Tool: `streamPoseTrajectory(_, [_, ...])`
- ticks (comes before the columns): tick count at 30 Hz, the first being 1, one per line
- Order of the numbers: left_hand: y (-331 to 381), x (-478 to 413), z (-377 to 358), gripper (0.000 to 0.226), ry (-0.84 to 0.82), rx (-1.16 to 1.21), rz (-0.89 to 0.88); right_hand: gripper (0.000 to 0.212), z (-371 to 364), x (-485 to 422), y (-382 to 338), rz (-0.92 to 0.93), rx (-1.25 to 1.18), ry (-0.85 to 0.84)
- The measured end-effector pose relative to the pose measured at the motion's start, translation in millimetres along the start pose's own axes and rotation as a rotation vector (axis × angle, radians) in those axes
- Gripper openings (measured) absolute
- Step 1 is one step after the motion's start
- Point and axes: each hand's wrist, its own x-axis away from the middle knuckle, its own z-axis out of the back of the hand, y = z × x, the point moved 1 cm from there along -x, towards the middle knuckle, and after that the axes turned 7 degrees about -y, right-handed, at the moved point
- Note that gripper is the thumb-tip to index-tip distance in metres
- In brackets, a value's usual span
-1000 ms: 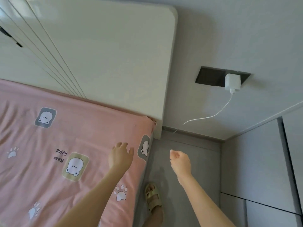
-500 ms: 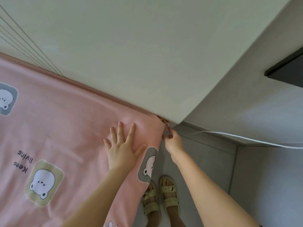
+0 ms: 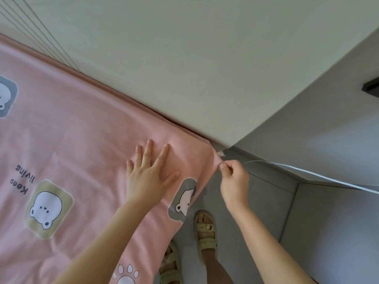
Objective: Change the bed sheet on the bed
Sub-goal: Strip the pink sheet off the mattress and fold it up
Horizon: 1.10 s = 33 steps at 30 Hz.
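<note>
Single wide-angle view from the wearer's head, facing forward and steeply down at close range onto the bed corner [image 3: 205, 158], with pink sheet [image 3: 82, 150] at left, headboard [image 3: 164, 58] above and floor [image 3: 260, 212] at lower right.

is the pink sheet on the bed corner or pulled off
On. The pink sheet lies spread flat up to the headboard; the left hand presses on it, the right hand pinches its corner.

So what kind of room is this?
Most likely a bedroom: a bed covered by a pink bear-print sheet sits against a cream headboard, and a white cable trails along the wall beside it.
</note>
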Motion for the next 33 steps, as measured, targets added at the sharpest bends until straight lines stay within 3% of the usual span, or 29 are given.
streamPoseTrajectory(2, [-2,10,17,0.067,0.027,0.053,-0.027,0.013,11,20,-20,0.051,-0.034,0.006])
streamPoseTrajectory(6, [4,35,57,0.046,0.487,0.051,-0.297,0.013,42,66,-66,0.235,-0.046,0.012])
streamPoseTrajectory(9, [21,42,88,0.050,0.506,-0.037,-0.512,0.013,58,92,-94,0.412,0.040,-0.005])
streamPoseTrajectory(13, [34,44,119,0.052,0.520,-0.125,-0.512,0.013,50,114,-107,0.502,0.050,-0.041])
streamPoseTrajectory(15, [38,42,129,0.038,0.538,-0.176,-0.585,0.011,42,119,-108,0.530,-0.008,-0.105])
streamPoseTrajectory(17, [42,39,135,0.029,0.520,-0.223,-0.708,0.009,39,117,-108,0.471,-0.146,-0.222])
streamPoseTrajectory(19, [42,39,142,0.030,0.518,-0.224,-0.755,0.010,37,107,-104,0.287,-0.406,-0.371])
streamPoseTrajectory(21, [38,43,151,0.028,0.532,-0.196,-0.785,0.026,30,91,-96,0.101,-0.696,-0.456])
streamPoseTrajectory(23, [30,50,157,0.027,0.530,-0.188,-0.822,0.046,21,73,-85,-0.051,-0.811,-0.477])
streamPoseTrajectory(26, [18,59,165,0.027,0.520,-0.186,-0.858,0.079,9,58,-82,-0.031,-0.513,-0.576])
streamPoseTrajectory(28, [13,65,169,0.029,0.517,-0.183,-0.874,0.089,4,50,-86,0.022,-0.334,-0.594])
streamPoseTrajectory(31, [6,73,177,0.032,0.502,-0.180,-0.882,0.087,-6,27,-90,0.173,-0.031,-0.588])
streamPoseTrajectory(33, [3,80,182,0.034,0.505,-0.202,-0.861,0.066,-13,14,-89,0.295,0.251,-0.630])
